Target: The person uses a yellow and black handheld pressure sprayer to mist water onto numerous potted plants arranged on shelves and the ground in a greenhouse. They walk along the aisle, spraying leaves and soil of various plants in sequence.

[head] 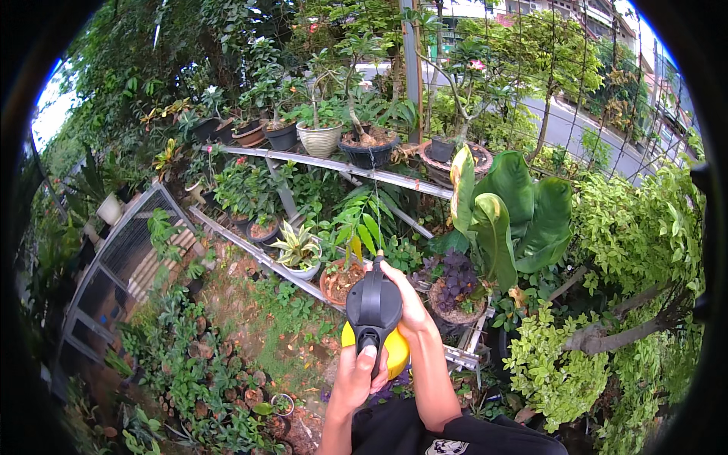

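A hand-held pump sprayer [373, 304] with a black head and yellow tank is between my two hands. My left hand [359, 364] is closed round its black handle, the thumb on top. My right hand [410, 301] grips the side of the head near the nozzle; its fingers are partly hidden. From the brass-coloured nozzle tip [380, 252] a thin stream of water rises towards a black pot [369, 152] with a thick-stemmed plant on the upper metal shelf rail. A potted plant with green and yellow leaves [364, 230] stands just beyond the nozzle.
Potted plants line the upper rail [335, 165] and lower rail [256, 250]. Large upright leaves [512, 216] and a purple-leaved plant [456, 276] are to the right, beside a leafy tree [614, 335]. A mesh-sided metal enclosure [114, 278] stands left; a wire fence borders a road [569, 128].
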